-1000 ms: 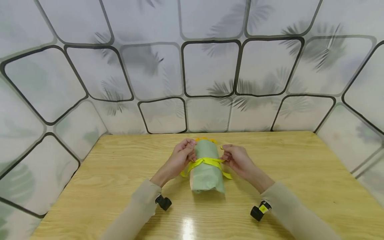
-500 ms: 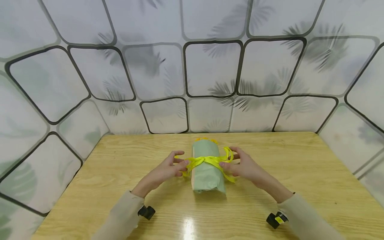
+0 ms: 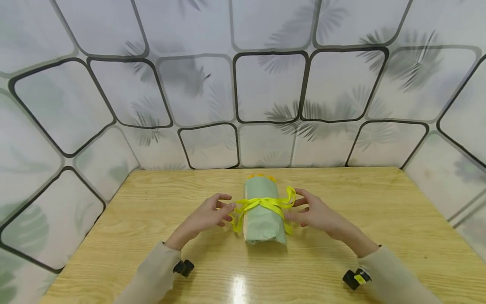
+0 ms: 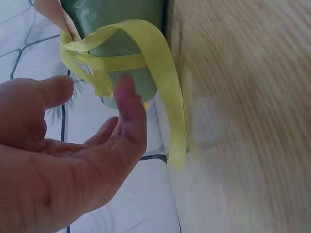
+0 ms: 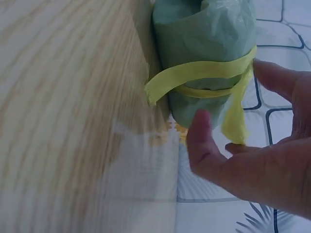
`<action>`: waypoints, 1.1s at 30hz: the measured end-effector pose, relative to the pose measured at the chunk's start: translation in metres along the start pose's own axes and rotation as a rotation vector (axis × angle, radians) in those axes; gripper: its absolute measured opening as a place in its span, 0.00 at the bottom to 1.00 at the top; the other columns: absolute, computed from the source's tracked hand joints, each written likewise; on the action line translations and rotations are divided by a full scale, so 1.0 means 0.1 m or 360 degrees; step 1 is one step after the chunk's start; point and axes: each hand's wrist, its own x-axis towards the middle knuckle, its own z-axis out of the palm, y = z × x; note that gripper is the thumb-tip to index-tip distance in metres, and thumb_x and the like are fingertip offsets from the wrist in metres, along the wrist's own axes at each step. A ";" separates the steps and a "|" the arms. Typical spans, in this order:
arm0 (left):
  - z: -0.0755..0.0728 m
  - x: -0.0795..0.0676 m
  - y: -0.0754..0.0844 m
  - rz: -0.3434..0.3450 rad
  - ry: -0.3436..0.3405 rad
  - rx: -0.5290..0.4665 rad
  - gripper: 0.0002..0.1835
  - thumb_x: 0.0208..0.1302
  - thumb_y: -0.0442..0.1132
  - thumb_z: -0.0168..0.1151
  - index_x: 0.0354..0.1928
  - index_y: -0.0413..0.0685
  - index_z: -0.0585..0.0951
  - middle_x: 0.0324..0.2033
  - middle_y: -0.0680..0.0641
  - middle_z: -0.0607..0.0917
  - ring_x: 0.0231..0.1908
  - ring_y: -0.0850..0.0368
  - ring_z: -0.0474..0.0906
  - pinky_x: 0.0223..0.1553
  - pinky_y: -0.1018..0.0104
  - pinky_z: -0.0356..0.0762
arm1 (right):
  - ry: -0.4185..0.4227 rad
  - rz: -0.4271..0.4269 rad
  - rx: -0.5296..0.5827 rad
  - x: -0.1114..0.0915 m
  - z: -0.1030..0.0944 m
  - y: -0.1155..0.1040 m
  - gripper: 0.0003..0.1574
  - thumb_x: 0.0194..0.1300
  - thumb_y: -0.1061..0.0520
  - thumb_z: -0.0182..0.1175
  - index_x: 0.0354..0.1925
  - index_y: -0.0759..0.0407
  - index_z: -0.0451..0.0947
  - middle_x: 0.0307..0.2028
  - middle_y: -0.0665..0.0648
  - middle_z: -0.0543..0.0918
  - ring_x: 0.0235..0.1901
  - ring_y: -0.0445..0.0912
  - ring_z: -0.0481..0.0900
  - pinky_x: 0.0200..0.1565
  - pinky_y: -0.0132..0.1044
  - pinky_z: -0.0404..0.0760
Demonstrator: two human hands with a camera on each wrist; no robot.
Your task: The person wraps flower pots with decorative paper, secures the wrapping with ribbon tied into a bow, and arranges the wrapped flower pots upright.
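Note:
A pale green paper-wrapped bundle (image 3: 262, 226) lies on the table, with orange petal-like tips showing at its far end. Round its middle runs a yellow ribbon (image 3: 260, 202), tied on top with loops and loose tails at both sides. My left hand (image 3: 206, 217) is just left of the bow, fingers relaxed and apart, nothing between thumb and fingers in the left wrist view. On the other side my right hand (image 3: 313, 211) has its fingers loosely spread around the right loop. In the right wrist view its thumb (image 5: 272, 77) is right at the ribbon's edge.
The wooden table (image 3: 152, 211) carries the bundle near its far edge. Behind it and at both sides hangs a patterned curtain (image 3: 269, 88) with grey outlines and leaf prints. Each wrist wears a small black camera, such as the left one (image 3: 184, 267).
Both hands, curled at the ribbon a second ago, have loosened and drawn outward from the bow. The ribbon's loop and tails now hang free at the sides. The bundle stays in place.

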 end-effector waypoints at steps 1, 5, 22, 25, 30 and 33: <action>0.00 0.02 0.00 0.0017 0.0033 0.0028 0.32 0.77 0.53 0.57 0.73 0.41 0.66 0.57 0.38 0.82 0.48 0.50 0.86 0.48 0.56 0.86 | -0.0001 0.0029 -0.0005 0.01 -0.01 0.00 0.57 0.71 0.46 0.65 0.81 0.62 0.43 0.67 0.73 0.67 0.54 0.56 0.83 0.48 0.47 0.85; 0.04 0.10 0.06 0.0008 0.0034 0.0042 0.36 0.75 0.57 0.58 0.73 0.40 0.68 0.61 0.39 0.81 0.54 0.48 0.84 0.59 0.51 0.82 | -0.0014 0.0110 0.0004 0.08 0.00 -0.03 0.60 0.73 0.34 0.58 0.81 0.65 0.40 0.70 0.73 0.68 0.58 0.58 0.82 0.54 0.49 0.85; 0.11 0.25 0.04 -0.0158 -0.0485 -0.0117 0.28 0.75 0.56 0.58 0.53 0.33 0.84 0.43 0.45 0.90 0.44 0.57 0.88 0.53 0.58 0.86 | -0.0173 0.0205 -0.0039 0.23 0.18 -0.03 0.38 0.75 0.34 0.56 0.55 0.68 0.79 0.37 0.55 0.82 0.29 0.44 0.78 0.38 0.38 0.83; 0.12 0.27 0.06 -0.0180 -0.0489 -0.0126 0.27 0.75 0.55 0.59 0.51 0.33 0.85 0.40 0.46 0.90 0.40 0.58 0.88 0.50 0.59 0.87 | -0.0192 0.0177 -0.0007 0.22 0.18 -0.04 0.38 0.75 0.35 0.56 0.56 0.70 0.80 0.42 0.57 0.85 0.34 0.44 0.83 0.41 0.39 0.86; 0.12 0.29 0.05 -0.0191 -0.0469 -0.0168 0.26 0.74 0.54 0.60 0.52 0.33 0.85 0.39 0.47 0.90 0.38 0.60 0.87 0.48 0.62 0.87 | -0.0184 0.0165 0.0057 0.23 0.19 -0.03 0.38 0.75 0.36 0.57 0.58 0.70 0.80 0.46 0.59 0.87 0.39 0.43 0.85 0.44 0.40 0.87; 0.12 0.28 0.04 -0.0198 -0.0445 -0.0162 0.26 0.74 0.54 0.61 0.52 0.34 0.85 0.40 0.47 0.90 0.39 0.60 0.87 0.47 0.62 0.87 | -0.0160 0.0165 0.0083 0.23 0.20 -0.02 0.38 0.74 0.36 0.58 0.59 0.69 0.80 0.45 0.58 0.87 0.38 0.43 0.85 0.44 0.40 0.87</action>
